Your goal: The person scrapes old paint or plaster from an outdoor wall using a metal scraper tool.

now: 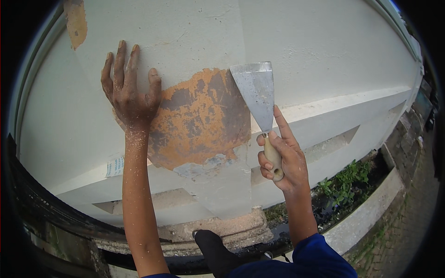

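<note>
My right hand point(288, 160) is wrapped round the pale handle of a putty knife point(258, 92), its index finger stretched up along the blade's side. The wide metal blade points up, its edge near the upper right border of a scraped patch point(199, 118); whether it touches the wall I cannot tell. That patch shows orange and grey-brown where the paint is off. My left hand point(132, 90) lies with fingers spread against the white painted wall point(199, 28), just left of the patch. Pale flakes dust my left wrist and forearm.
Another bare orange patch point(76, 23) is at the upper left. A ledge point(343, 102) runs across the wall, with recessed slots below. Under it lie a concrete step point(222, 231), a dark ditch with green plants point(345, 183) and a paved path point(412, 208) at right.
</note>
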`<state>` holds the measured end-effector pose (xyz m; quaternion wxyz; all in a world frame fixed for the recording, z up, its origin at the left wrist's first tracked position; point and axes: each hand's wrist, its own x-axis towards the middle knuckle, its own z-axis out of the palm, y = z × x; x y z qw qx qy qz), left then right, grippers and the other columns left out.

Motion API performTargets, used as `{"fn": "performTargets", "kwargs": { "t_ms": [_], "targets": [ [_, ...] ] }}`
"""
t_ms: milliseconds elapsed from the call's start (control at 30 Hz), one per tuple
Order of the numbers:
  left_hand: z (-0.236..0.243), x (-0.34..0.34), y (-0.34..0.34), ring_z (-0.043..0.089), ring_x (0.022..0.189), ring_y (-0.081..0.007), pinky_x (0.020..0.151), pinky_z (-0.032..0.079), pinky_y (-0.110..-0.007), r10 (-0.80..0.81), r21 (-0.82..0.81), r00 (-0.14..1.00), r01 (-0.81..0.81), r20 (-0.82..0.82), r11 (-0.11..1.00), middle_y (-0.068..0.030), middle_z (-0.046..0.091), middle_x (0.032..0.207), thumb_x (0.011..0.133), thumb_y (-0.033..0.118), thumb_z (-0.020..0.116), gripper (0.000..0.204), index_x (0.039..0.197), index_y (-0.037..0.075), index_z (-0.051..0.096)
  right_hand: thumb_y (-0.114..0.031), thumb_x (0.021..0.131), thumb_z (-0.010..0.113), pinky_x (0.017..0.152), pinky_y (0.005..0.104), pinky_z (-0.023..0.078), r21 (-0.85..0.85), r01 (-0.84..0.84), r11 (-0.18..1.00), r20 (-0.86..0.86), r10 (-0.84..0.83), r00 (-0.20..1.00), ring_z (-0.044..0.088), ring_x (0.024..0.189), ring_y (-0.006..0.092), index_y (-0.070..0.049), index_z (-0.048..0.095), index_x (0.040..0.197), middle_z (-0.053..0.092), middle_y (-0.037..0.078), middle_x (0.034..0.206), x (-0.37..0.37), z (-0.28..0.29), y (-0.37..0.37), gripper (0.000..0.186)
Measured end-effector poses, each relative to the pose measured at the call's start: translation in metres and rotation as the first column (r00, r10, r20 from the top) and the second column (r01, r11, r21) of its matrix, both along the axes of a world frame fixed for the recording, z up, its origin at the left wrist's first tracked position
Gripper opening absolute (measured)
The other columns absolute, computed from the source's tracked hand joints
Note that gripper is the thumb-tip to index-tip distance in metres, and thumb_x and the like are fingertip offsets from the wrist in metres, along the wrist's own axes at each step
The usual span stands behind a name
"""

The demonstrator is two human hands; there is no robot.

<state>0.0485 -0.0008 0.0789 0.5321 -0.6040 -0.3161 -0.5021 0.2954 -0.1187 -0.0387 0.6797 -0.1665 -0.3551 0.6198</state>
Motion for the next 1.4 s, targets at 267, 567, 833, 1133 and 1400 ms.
{"fn": "performTargets", "kwargs": {
  "t_ms": [267,567,833,1133,1400],
  "targets": [
    [-0.001,0.000,0.000,0.036,0.129,-0.0257,0.108,0.031,-0.041,0.000,-0.005,1.000,-0.001,-0.007,1.000,-0.0041,0.049,0.134,0.079,0.018,0.056,0.044,0.123,0.013,0.056,-0.012,0.096,0.043,0.031,0.0212,0.039,0.007,-0.030,1.000,-0.038,0.030,0.999,0.049,0.047,0.0087,-0.020,0.017,0.146,0.055,0.009,0.085,0.002,-0.012,0.001,0.057],
    [0.000,-0.001,0.000,0.036,0.129,-0.0264,0.107,0.031,-0.041,-0.001,-0.011,1.000,0.001,-0.009,1.000,-0.0052,0.049,0.134,0.078,0.018,0.055,0.044,0.122,0.012,0.057,-0.013,0.095,0.045,0.031,0.0219,0.039,0.000,-0.042,0.999,-0.085,0.042,0.995,0.049,0.046,0.0096,-0.018,0.017,0.146,0.055,0.008,0.084,-0.002,-0.018,0.005,0.058],
    [0.000,-0.001,0.000,0.036,0.128,-0.0264,0.107,0.031,-0.042,-0.012,0.012,1.000,0.012,-0.017,1.000,-0.0058,0.049,0.133,0.078,0.017,0.056,0.044,0.122,0.011,0.056,-0.011,0.095,0.044,0.031,0.0215,0.039,-0.005,-0.041,0.999,-0.080,0.041,0.996,0.050,0.046,0.0097,-0.017,0.017,0.146,0.056,0.010,0.083,0.003,-0.022,0.002,0.058],
    [-0.001,0.000,-0.001,0.036,0.128,-0.0259,0.107,0.031,-0.042,-0.005,0.012,1.000,0.006,-0.020,1.000,-0.0062,0.049,0.134,0.078,0.016,0.055,0.044,0.122,0.011,0.056,-0.011,0.095,0.044,0.031,0.0213,0.038,0.023,-0.028,0.999,-0.053,0.029,0.998,0.050,0.046,0.0095,-0.017,0.016,0.146,0.055,0.009,0.083,0.010,-0.007,0.005,0.059],
    [0.000,0.000,0.002,0.037,0.128,-0.0262,0.107,0.031,-0.042,0.001,0.016,1.000,-0.001,-0.019,1.000,-0.0066,0.050,0.133,0.078,0.017,0.054,0.044,0.122,0.011,0.056,-0.011,0.095,0.044,0.031,0.0209,0.039,0.043,-0.038,0.998,-0.042,0.040,0.998,0.049,0.046,0.0087,-0.018,0.016,0.146,0.055,0.009,0.082,0.006,-0.008,0.006,0.059]
  ]
}}
